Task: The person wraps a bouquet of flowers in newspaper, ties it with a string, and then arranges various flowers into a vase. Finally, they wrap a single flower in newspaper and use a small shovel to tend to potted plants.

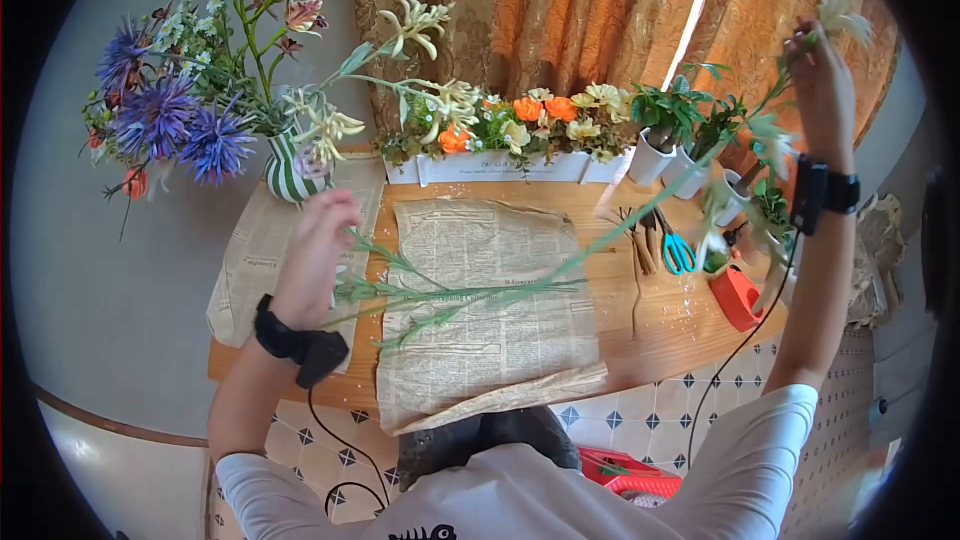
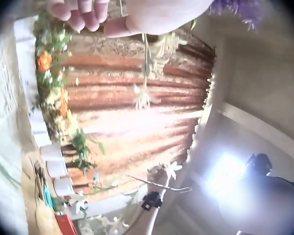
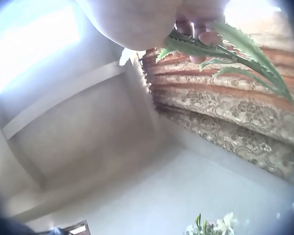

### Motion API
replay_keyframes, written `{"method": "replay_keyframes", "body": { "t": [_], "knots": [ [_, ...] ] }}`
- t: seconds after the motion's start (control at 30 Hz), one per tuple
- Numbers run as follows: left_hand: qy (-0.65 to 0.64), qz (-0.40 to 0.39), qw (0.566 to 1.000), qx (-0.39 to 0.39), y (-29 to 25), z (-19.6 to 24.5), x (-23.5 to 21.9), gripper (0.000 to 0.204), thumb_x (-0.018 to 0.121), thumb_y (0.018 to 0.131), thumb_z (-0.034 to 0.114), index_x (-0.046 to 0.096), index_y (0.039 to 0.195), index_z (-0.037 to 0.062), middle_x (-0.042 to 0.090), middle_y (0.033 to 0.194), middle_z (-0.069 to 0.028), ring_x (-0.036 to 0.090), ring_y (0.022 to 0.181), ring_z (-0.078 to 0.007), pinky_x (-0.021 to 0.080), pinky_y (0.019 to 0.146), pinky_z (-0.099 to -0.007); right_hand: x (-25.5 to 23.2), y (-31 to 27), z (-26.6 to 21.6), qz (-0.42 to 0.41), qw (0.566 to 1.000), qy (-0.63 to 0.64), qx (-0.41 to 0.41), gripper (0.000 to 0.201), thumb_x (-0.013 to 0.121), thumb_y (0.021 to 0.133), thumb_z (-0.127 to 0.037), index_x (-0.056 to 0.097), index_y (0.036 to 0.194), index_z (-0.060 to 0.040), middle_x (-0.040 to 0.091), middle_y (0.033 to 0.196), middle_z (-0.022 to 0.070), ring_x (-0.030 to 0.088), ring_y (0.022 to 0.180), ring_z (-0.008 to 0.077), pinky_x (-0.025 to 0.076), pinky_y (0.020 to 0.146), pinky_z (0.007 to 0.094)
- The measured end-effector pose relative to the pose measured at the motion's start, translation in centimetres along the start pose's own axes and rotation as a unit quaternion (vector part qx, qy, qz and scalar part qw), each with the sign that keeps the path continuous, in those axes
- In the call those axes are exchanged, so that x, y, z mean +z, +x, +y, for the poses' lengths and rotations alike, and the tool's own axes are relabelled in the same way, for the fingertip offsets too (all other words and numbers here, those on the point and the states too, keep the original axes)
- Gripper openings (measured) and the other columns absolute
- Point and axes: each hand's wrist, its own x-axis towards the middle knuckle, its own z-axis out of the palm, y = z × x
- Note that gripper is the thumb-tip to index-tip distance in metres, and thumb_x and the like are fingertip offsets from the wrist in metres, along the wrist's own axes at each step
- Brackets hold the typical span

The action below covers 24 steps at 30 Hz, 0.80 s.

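Observation:
High at the right, my right hand grips a long green stem near its top. In the right wrist view fingers curl around the stem's serrated leaves. A cream blossom sticks out beyond the fingertips; the stem slants down toward the newspaper. My left hand is raised beside the green-and-white striped vase, fingers loosely curled with nothing visible in their grasp. Cream flowers spread from the vase just above it. Leafy stems extend over the newspaper sheet, partly hidden behind this hand.
Purple flowers crowd the vase. Along the back stands a white planter of orange and cream flowers, with white potted plants beside it. Teal-handled scissors and a red tape dispenser lie on the wooden table.

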Motion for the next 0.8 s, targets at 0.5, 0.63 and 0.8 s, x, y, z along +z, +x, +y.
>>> {"method": "replay_keyframes", "body": {
  "t": [0.5,0.63,0.8],
  "knots": [
    [-0.149,-0.462,0.836,-0.254,-9.2,-5.5,22.1,0.028,0.065,0.111,0.033,0.063,0.124,0.0073,0.062,0.099,0.0036,0.039,0.068,-0.0015,0.035,0.059,-0.0199,12.4,-19.0,-4.1,-0.113,0.965,0.196,0.129,0.041,0.060,0.113,-0.029,0.059,0.140,0.0027,0.067,0.117,0.0090,0.071,0.103,0.0193,0.055,0.079,0.0293],
    [-0.176,-0.414,0.868,-0.211,-10.4,-6.3,22.2,0.026,0.062,0.112,0.034,0.062,0.119,0.0080,0.063,0.100,0.0029,0.042,0.067,-0.0011,0.036,0.058,-0.0202,10.8,-22.1,-4.1,-0.175,0.967,-0.015,0.184,0.060,0.066,0.110,-0.025,0.040,0.161,-0.0051,0.054,0.152,0.0163,0.059,0.138,0.0266,0.051,0.111,0.0401],
    [-0.295,-0.335,0.879,-0.167,-11.3,-10.8,25.0,0.025,0.054,0.116,0.031,0.054,0.119,0.0065,0.059,0.094,0.0006,0.046,0.065,-0.0036,0.038,0.056,-0.0216,5.2,-28.6,-3.0,-0.436,0.813,-0.126,0.364,0.045,0.070,0.107,-0.021,0.051,0.140,0.0017,0.064,0.124,0.0106,0.066,0.110,0.0175,0.055,0.088,0.0295]
  ]
}}
